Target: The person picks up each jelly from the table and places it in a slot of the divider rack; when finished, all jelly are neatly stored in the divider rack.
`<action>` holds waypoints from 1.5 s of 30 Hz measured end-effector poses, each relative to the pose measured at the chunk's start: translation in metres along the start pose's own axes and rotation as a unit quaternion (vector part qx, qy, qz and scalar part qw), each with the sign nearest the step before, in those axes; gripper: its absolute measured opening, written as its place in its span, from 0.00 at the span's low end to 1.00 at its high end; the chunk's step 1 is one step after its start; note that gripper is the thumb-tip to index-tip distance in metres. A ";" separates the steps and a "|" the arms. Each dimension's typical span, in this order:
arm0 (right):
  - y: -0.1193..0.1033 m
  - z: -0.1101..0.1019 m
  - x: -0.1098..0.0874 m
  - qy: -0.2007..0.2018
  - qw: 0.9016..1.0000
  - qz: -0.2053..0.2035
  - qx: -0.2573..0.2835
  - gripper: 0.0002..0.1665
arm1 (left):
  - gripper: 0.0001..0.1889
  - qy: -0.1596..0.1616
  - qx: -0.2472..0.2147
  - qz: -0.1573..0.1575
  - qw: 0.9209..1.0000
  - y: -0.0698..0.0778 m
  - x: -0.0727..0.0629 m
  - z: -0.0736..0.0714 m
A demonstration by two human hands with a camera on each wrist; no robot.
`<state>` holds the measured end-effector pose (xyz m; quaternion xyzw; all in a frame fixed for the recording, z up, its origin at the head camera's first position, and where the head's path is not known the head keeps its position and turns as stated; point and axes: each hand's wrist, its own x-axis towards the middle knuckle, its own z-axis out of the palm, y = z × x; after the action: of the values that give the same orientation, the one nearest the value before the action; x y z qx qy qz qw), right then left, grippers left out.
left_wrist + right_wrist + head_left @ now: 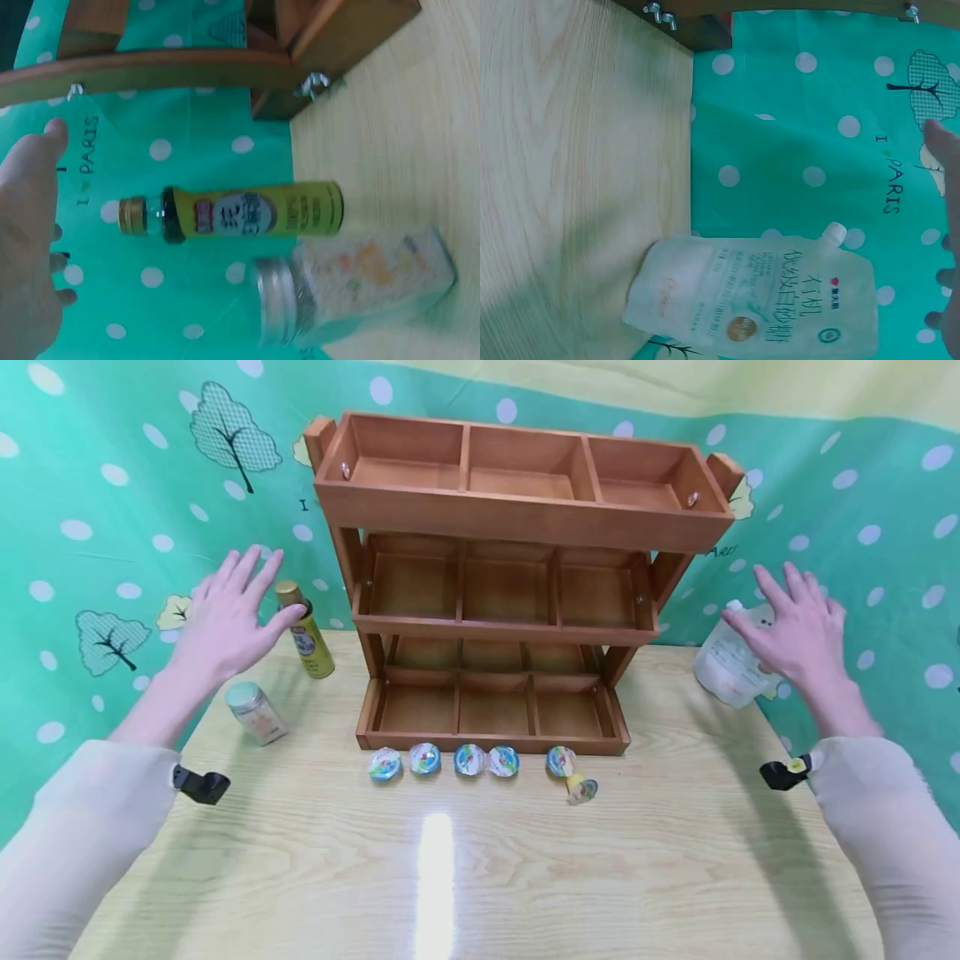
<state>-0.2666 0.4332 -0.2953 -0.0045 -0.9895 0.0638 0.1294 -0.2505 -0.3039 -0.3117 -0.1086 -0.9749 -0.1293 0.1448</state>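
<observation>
While two bare hands hang apart on either side, the head view shows one brown wooden three-tier rack (pixel 517 518) with nine compartments, and six small foil-lidded cups (pixel 469 760), one tipped on its side, along the rack's front edge. Around them stand one slim yellow-labelled bottle with a gold cap (pixel 313 647), one clear jar with a pale green lid (pixel 258 718) and one whitish spouted pouch (pixel 726 667). All rest on a pale wood-grain table (pixel 517 877), glare streaking its front half, before a green cloth with white dots and printed trees (pixel 892 635). The bottle is by the table's back left corner, the jar near its left edge, the pouch at its back right corner. The left hand (pixel 228 618) is spread, thumb out, nearest the bottle; the right hand (pixel 802 631), also spread, is nearest the pouch; both are without anything in their grasp. From the left wrist, the bottle shows a dark neck below its cap, the jar is blurred beside it, and the hand is apart from both. From the right wrist, the pouch bears dark characters, a round brown badge and a white cap, with the fingertips clear of it.
</observation>
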 end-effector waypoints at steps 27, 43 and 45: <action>-0.047 0.059 -0.052 0.305 0.790 0.069 0.528 0.10 | 0.30 0.040 -0.341 -0.096 0.934 0.051 -0.050 0.086; -0.086 0.092 -0.096 0.128 0.709 -0.141 0.679 0.17 | 0.43 -0.138 -0.394 -0.100 0.903 0.045 -0.056 0.116; -0.091 0.094 -0.099 0.094 0.719 -0.154 0.671 0.16 | 0.44 -0.151 -0.397 -0.100 0.900 0.044 -0.056 0.117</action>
<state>-0.1947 0.3290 -0.3986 0.2302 -0.6576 0.6891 0.1993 -0.2173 -0.2386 -0.4276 -0.0772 -0.8586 -0.5014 -0.0733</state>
